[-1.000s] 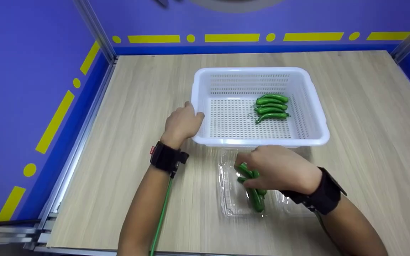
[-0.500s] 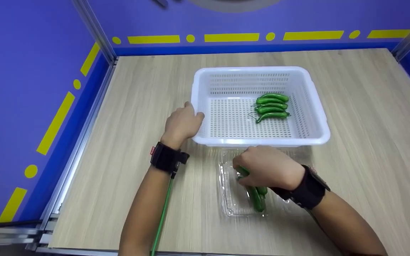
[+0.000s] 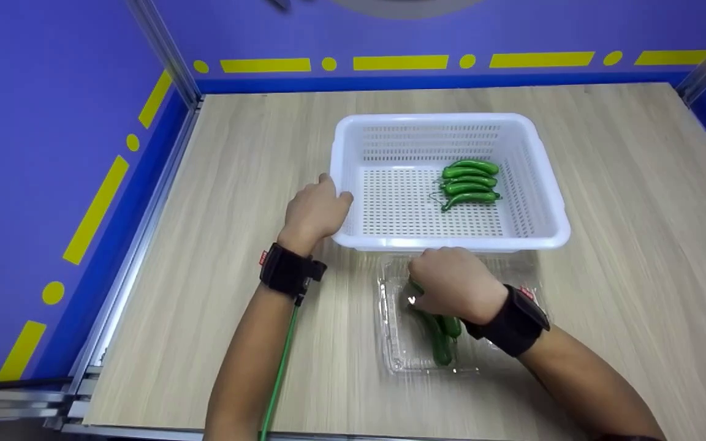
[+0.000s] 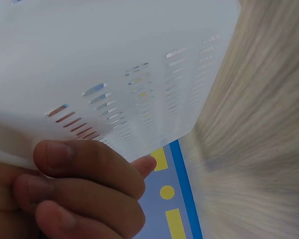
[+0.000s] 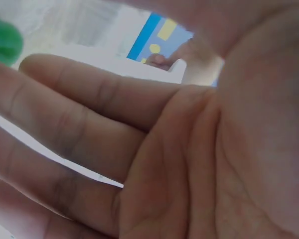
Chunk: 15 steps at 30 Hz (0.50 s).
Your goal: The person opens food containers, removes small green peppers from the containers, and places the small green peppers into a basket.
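in the head view, the left hand [image 3: 316, 208] is gripping the left rim of a white perforated plastic basket [image 3: 451, 244], and a row of green chili peppers [image 3: 470, 188] is resting inside it, toward the right, with thin thread-like loops [image 3: 434, 199] trailing from the left ends. just nearer, a clear plastic container [image 3: 385, 324] is sitting on the wooden table [image 3: 255, 153], and loose green chili peppers [image 3: 442, 346] are lying in it, partly hidden under the right hand [image 3: 454, 285]; whether that hand is pinching one, i cannot tell from here. in the left wrist view, the left hand's fingers [image 4: 89, 162] are curling under the rim against the slotted wall, so the grasp is looking secure, though a careless pull could be dragging the basket out of place. in the right wrist view, the right fingers [image 5: 60, 119] are looking nearly straight, and a blurred green pepper [image 5: 4, 42] is showing just past them; the thumb's tip is hidden, so i cannot tell if anything is being grasped. a smooth pepper could be slipping if only the tips are catching it, a neighbor could be dragging along because they are lying close together, and the container, with neither hand visibly bracing it, could be sliding if a wrist is knocking it.
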Available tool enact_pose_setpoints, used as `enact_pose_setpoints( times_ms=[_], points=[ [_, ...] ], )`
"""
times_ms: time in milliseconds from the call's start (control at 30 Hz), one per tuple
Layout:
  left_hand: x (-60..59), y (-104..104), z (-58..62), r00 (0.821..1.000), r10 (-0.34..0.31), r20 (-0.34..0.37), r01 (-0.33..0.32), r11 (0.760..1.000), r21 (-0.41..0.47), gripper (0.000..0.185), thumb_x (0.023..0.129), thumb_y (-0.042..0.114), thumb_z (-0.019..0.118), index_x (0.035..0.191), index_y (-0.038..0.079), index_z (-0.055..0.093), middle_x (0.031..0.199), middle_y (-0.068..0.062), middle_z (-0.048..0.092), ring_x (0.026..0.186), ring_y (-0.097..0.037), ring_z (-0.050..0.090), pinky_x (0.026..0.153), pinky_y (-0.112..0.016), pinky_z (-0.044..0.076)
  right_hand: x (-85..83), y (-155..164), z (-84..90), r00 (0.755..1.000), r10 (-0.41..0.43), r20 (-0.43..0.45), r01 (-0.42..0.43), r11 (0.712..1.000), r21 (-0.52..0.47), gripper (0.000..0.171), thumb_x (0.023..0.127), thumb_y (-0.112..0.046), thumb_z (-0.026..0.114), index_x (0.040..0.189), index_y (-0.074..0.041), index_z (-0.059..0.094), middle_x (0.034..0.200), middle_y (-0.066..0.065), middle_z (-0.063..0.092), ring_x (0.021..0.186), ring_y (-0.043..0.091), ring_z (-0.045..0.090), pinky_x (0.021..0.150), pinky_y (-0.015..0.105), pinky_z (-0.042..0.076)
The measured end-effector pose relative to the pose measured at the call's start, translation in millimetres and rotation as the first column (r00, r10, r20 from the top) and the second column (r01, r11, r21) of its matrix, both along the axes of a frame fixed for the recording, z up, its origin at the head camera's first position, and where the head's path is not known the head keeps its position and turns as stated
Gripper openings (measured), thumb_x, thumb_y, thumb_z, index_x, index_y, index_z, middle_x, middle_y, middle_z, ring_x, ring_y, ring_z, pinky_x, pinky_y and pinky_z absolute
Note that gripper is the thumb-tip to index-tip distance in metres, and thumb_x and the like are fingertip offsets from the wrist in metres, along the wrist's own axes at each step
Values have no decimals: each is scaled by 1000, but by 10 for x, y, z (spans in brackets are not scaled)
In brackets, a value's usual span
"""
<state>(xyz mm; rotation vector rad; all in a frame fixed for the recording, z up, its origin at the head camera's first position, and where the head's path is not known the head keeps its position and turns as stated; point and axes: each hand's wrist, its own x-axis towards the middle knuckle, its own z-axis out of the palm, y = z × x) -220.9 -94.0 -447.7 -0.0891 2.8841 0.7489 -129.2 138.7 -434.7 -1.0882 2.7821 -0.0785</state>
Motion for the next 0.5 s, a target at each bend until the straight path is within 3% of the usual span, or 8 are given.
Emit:
enact_pose_setpoints(
  times_ms=[200,500],
  points=[
    [-5,6,-10,1000,-4,4,4,1000,0,55,100,41,43,133,-2,50,95,-13,65,81,-27,65,65,-42,49,-15,-52,-113,999,-29,-35,30,999,24,34,76,-29,85,60,-16,58,60,-1,56,53,18,55,54,41,54],
    [-8,2,3,1000,-4,12,4,1000,-9,60,102,42,43,139,-4,47,98,-14,65,83,-28,65,68,-43,49,-23,-83,-172,998,-15,-63,16,1000,19,34,76,-28,89,84,-8,63,69,4,62,59,24,61,53,42,53]
  ],
)
